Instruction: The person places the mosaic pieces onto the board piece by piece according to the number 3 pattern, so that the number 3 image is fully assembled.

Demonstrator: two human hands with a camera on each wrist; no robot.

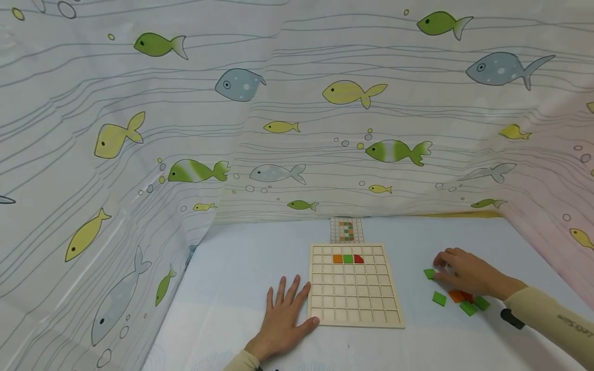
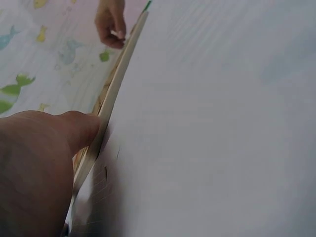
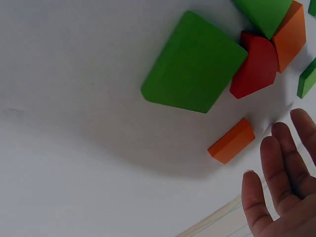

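Note:
My left hand lies with fingers spread on the table, its thumb at the near left corner of a wooden grid board. The board's top part bears an orange square tile, a green square tile and a red tile with a rounded corner. My right hand hovers low over loose tiles, fingers apart and slightly bent, thumb beside a green tile. An orange tile lies just off its fingertips in the right wrist view, near a red tile.
A small pattern card with coloured squares lies behind the board. Green tiles and orange ones lie loosely grouped to the board's right. A fish-print cloth hangs around the back and sides of the table.

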